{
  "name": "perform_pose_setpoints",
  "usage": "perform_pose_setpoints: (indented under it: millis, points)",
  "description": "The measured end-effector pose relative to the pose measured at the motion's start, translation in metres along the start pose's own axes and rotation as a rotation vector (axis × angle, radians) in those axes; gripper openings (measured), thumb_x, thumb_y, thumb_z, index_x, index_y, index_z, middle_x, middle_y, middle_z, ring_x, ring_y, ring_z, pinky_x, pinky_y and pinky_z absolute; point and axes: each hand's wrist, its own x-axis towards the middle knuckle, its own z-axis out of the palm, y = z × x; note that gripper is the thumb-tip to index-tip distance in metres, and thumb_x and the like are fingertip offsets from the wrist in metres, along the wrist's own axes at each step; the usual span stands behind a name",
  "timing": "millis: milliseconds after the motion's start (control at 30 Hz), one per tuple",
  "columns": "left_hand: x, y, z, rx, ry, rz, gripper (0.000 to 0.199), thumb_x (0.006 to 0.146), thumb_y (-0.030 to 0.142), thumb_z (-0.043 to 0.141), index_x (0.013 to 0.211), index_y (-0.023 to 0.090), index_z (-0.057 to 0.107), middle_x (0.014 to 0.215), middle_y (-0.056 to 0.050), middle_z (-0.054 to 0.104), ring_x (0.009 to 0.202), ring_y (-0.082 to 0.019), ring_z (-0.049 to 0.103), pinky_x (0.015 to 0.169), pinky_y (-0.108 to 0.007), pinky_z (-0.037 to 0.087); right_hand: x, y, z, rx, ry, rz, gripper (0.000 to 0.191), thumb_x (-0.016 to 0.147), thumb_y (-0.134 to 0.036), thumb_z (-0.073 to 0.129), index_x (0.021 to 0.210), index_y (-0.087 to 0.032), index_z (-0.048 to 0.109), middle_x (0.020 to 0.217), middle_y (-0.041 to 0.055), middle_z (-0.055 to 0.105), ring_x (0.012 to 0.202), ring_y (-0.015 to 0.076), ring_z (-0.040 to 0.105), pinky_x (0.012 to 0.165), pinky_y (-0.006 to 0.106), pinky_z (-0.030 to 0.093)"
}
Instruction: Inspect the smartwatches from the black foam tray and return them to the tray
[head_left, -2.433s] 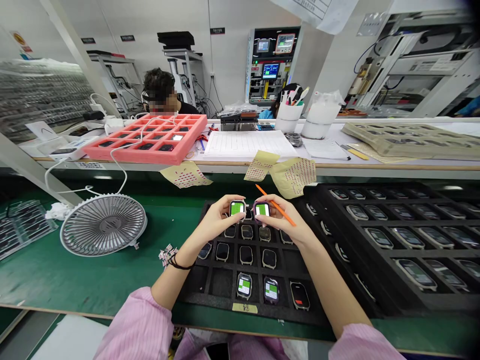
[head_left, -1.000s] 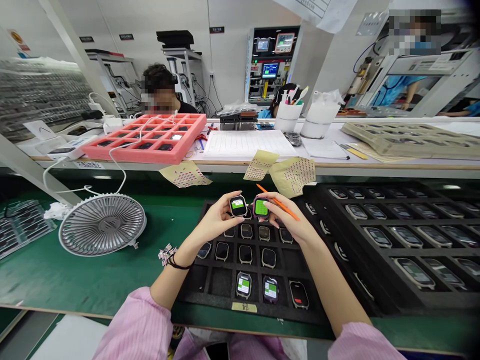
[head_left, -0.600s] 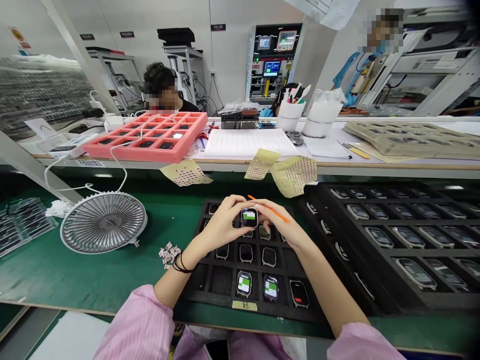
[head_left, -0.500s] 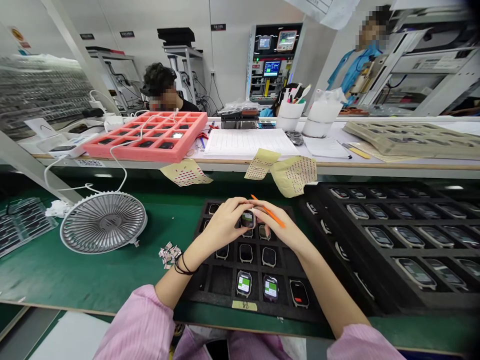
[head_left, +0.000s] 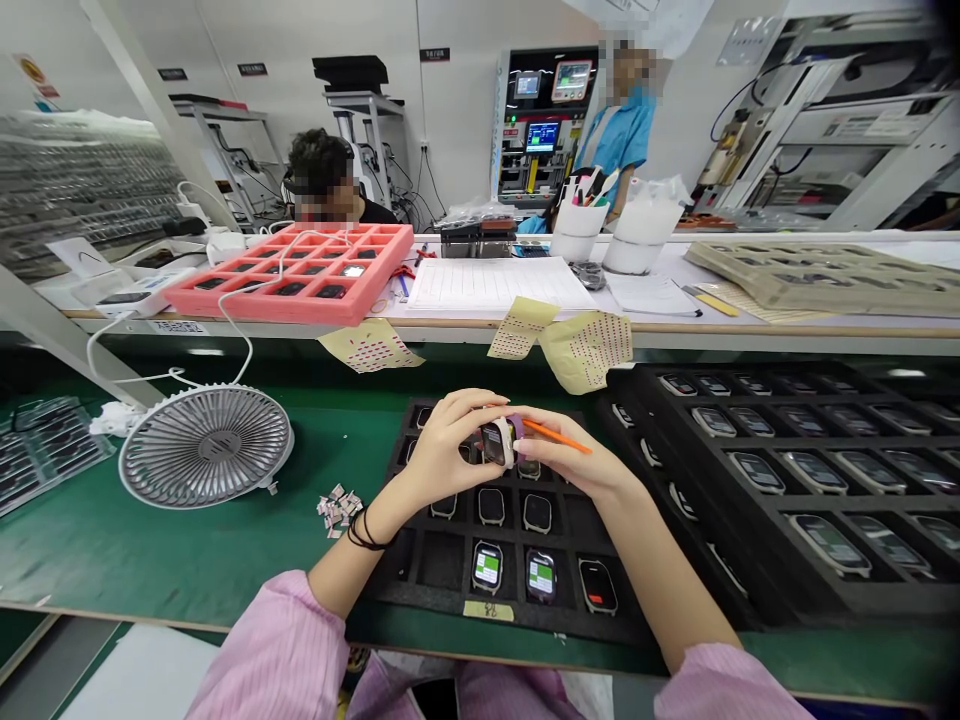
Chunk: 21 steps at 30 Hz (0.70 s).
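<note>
Fingers of our left hand are curved and closed around the edges of a pale-rimmed watch, a little right of the centre of the frame. Its screen is tilted towards the left of the frame. Our right hand is partly closed, with a purple-rimmed watch at its fingertips and an orange pen lying across the fingers. The two watches are very near; we cannot tell if they touch.

Below them, in the lower middle of the frame, a black foam tray rests on the green tabletop. Near its front edge are two watches with green and white screens and, to their right, one watch with a red mark. More black trays fill the right side of the frame, and small paper pieces lie beside our left wrist.

In our judgement, the rims could knock or scratch each other, because both watches are held so close together. The purple one could slip, since the right fingers must also carry the pen. The pen could mark or hit a screen if the wrist turns carelessly. A dropped watch could strike those in the tray.
</note>
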Motion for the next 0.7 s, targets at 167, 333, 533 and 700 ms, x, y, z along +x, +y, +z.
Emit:
perform_pose_setpoints:
  millis: [167, 333, 533, 700]
  points:
    - [-0.001, 0.001, -0.001, -0.056, -0.015, 0.012, 0.050, 0.072, 0.014, 0.069, 0.120, 0.022, 0.061, 0.118, -0.008, 0.068, 0.117, -0.026, 0.058, 0.100, -0.045, 0.047, -0.003, -0.002, 0.003, -0.001, 0.006, -0.052, 0.037, 0.080, -0.032, 0.074, 0.116, -0.024, 0.069, 0.103, 0.0047, 0.070, 0.088, 0.0160, 0.064, 0.078, 0.028, 0.053]
    - [-0.001, 0.003, -0.001, -0.060, -0.005, 0.030, 0.049, 0.072, 0.016, 0.072, 0.119, 0.021, 0.061, 0.117, -0.008, 0.069, 0.116, -0.026, 0.059, 0.099, -0.044, 0.048, -0.007, -0.006, 0.005, -0.056, 0.017, -0.060, 0.036, 0.081, -0.031, 0.072, 0.116, -0.024, 0.067, 0.103, 0.0050, 0.069, 0.085, 0.0156, 0.064, 0.077, 0.029, 0.053]
    - [-0.001, 0.006, -0.002, -0.043, 0.011, 0.042, 0.047, 0.074, 0.019, 0.072, 0.120, 0.022, 0.062, 0.118, -0.008, 0.069, 0.117, -0.025, 0.060, 0.099, -0.043, 0.047, -0.007, -0.003, 0.014, 0.033, 0.043, -0.019, 0.044, 0.076, -0.028, 0.077, 0.118, -0.025, 0.064, 0.106, 0.0047, 0.069, 0.094, 0.0195, 0.068, 0.088, 0.034, 0.053]
    - [-0.002, 0.008, -0.002, -0.036, 0.014, 0.056, 0.048, 0.073, 0.017, 0.072, 0.119, 0.022, 0.061, 0.117, -0.008, 0.070, 0.116, -0.025, 0.061, 0.098, -0.041, 0.048, -0.006, 0.002, 0.022, 0.079, 0.112, -0.015, 0.046, 0.069, -0.028, 0.081, 0.112, -0.022, 0.065, 0.096, 0.0040, 0.070, 0.088, 0.0208, 0.069, 0.083, 0.035, 0.055]
